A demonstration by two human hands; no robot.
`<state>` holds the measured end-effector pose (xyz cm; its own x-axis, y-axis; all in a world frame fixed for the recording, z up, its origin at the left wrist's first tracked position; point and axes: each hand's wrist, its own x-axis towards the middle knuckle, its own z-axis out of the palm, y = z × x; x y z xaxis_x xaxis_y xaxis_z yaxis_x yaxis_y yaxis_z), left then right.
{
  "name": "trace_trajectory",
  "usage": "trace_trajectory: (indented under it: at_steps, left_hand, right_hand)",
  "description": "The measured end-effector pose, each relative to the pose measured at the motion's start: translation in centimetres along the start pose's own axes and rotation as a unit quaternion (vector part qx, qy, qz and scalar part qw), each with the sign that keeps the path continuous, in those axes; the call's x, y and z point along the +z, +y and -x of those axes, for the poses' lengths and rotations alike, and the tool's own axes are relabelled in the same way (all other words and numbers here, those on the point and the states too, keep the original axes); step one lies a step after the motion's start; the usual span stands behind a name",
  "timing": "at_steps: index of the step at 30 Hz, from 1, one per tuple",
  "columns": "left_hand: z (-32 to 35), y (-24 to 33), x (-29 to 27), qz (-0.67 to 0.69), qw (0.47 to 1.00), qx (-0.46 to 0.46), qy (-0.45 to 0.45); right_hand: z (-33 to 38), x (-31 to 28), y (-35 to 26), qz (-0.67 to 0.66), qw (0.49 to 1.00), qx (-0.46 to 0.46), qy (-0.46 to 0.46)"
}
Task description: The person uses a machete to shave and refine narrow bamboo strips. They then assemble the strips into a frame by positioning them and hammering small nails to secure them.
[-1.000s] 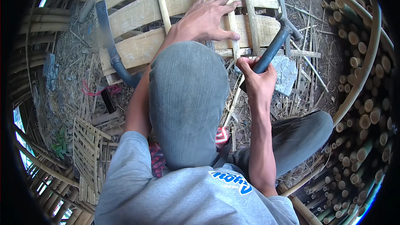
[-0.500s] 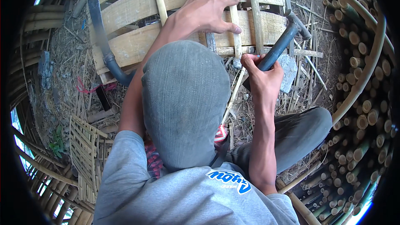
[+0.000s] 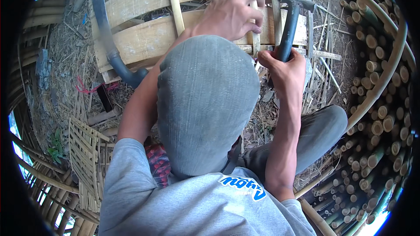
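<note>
nailing step: right hand fists a hammer, raised. left hand pinches a thin bamboo strip on the frame; the strike needs aim clear of those fingers.

My single head view looks steeply down from above a grey cap, close over the bamboo frame; fisheye rim bends edges.

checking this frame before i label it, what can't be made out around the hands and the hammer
Head view only:
- Whatever the left hand pinches on the thin bamboo strip: covered by its own fingers.
- The hammer handle's lower end: wrapped inside the right hand.
- The near edge of the bamboo slat panel: hidden behind the grey cap.
- The panel's far side: cut off by the top edge.
- The curved blue-handled tool: blurred.
</note>
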<state>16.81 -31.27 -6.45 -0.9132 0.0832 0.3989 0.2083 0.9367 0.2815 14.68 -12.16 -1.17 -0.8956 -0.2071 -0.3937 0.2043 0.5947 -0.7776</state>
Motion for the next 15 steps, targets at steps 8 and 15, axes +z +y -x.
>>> trace_trajectory:
  at_steps: [8, 15]
  left_hand:
    - [2.0, 0.6, -0.7, 0.070, 0.997, 0.033, 0.029]
    - [2.5, 1.3, -1.0, 0.090, 0.995, 0.040, -0.019]
  right_hand:
    - [-0.8, 0.1, 0.4, 0.004, 1.000, -0.019, -0.012]
    - [-1.2, -0.5, -0.2, 0.031, 0.999, 0.004, -0.041]
